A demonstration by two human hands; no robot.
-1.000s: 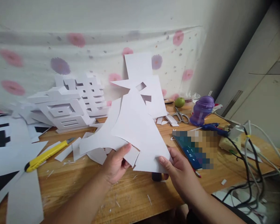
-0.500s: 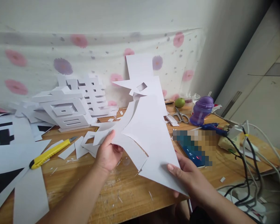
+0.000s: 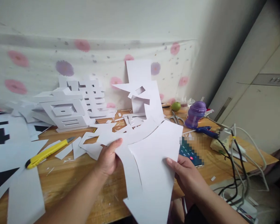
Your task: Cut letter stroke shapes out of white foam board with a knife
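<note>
Both hands, left hand (image 3: 108, 158) and right hand (image 3: 185, 174), pinch the limp paper cutout (image 3: 151, 161), whose thin curved strip may tear if the grip tugs apart.

The counter (image 3: 79, 174) is bare between the yellow knife (image 3: 45, 153) and the held sheet (image 3: 151, 168). Paper scraps (image 3: 88, 146) crowd behind; cables (image 3: 238, 168) block the right.

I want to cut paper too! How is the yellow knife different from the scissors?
The yellow utility knife lies near the left front of the table, one long body with a short blade poking out. The scissors lie far back on the right, grey metal, two crossed blades with finger loops. Both rest flat on the wooden table, untouched by the hands.
</note>
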